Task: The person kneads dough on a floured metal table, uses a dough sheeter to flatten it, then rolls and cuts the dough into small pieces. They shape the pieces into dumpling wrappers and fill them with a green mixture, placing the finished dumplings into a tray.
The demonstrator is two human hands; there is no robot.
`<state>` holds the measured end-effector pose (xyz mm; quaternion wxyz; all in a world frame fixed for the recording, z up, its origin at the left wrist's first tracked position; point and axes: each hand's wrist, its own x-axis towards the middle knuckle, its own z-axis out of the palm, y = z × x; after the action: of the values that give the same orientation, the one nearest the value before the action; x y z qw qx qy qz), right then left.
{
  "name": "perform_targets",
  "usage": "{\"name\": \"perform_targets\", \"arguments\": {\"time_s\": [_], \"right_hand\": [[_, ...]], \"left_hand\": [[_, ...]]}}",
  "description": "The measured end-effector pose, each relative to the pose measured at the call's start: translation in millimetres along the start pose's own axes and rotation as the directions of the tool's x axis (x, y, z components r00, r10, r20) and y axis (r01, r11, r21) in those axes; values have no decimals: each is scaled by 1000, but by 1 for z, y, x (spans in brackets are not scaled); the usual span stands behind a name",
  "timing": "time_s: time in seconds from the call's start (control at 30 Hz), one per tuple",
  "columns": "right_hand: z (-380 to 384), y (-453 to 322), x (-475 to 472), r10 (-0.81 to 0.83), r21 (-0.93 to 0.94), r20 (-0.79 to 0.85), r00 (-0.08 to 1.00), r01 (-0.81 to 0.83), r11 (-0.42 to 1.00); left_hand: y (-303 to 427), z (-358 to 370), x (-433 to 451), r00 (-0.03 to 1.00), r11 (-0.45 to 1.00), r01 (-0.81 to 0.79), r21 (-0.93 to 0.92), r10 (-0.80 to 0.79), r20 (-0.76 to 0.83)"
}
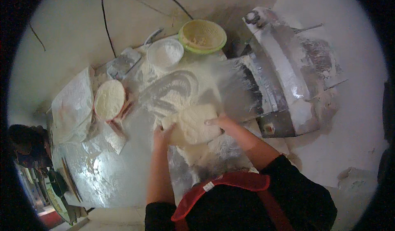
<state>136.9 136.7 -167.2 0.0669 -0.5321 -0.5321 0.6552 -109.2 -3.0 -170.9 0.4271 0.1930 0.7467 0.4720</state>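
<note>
A thick, pale slab of dough (197,123) lies between my hands over the floured metal table (132,163). My left hand (164,132) grips its left end, thumb on top and the fingers mostly hidden. At the right end my right hand (218,123) holds it the same way, its fingertips partly out of sight beneath. Loose flour (182,98) with swept streaks covers the metal just beyond the dough. Right of it stands a flour-dusted dough-rolling machine (284,64), with a metal tray (236,86) reaching towards the dough.
Along the back stand a white bowl of flour (165,53) and a green-rimmed plastic basket (202,36). A round container of pale contents (110,100) and a plastic sheet (72,107) lie left. A thin stick (71,180) rests at the table's left edge; a person (29,144) is beyond.
</note>
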Motion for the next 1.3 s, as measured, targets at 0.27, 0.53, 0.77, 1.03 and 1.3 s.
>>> {"name": "perform_targets", "arguments": {"time_s": [0.27,0.53,0.77,1.03,1.3], "right_hand": [[30,-27,-55,-250,-46,-221,943,246,968],[-31,-117,-149,-338,220,-250,907,393,893],[-223,-233,-251,-464,13,-771,437,739,674],[-475,-205,-238,-499,-415,-861,97,433,800],[-505,-170,-176,-501,-358,-780,376,388,849]], "left_hand": [[-11,5,-45,994,980,-104,-168,108,19],[97,31,-94,962,938,-274,-212,268,-55],[287,125,-153,647,703,-352,-618,660,382],[279,194,-117,718,854,-297,-427,494,490],[195,201,-72,882,897,-82,-434,269,388]]}}
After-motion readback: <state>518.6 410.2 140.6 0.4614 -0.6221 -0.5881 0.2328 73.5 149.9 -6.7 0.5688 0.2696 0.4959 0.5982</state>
